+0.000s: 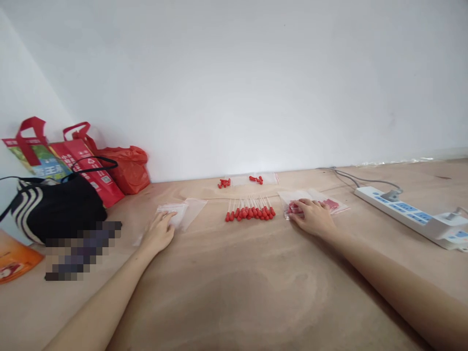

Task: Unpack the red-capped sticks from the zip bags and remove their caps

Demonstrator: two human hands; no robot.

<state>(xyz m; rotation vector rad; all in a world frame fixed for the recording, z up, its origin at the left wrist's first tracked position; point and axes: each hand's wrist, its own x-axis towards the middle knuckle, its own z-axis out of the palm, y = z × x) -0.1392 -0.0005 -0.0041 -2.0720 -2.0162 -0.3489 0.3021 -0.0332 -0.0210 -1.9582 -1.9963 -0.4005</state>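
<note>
My left hand (160, 232) lies on a small stack of clear zip bags (179, 214), fingers stretched out over them. On the right, my right hand (313, 218) rests on clear zip bags (341, 206) that hold red pieces (331, 204), its fingers laid out across the near edge. Between the hands is a row of thin white sticks with red tips (252, 212), tips pointing toward me. Behind them, near the wall, a clear bag (239, 180) lies flat with small red pieces (224, 183) at its left and more red pieces (256, 180) on it.
A white power strip (405, 212) with a grey plug and cable lies at the right. At the left stand a black bag (66, 209), red shopping bags (126, 168) and an orange packet (16, 258). A blurred dark object (86, 251) lies before them. The white wall bounds the wooden table.
</note>
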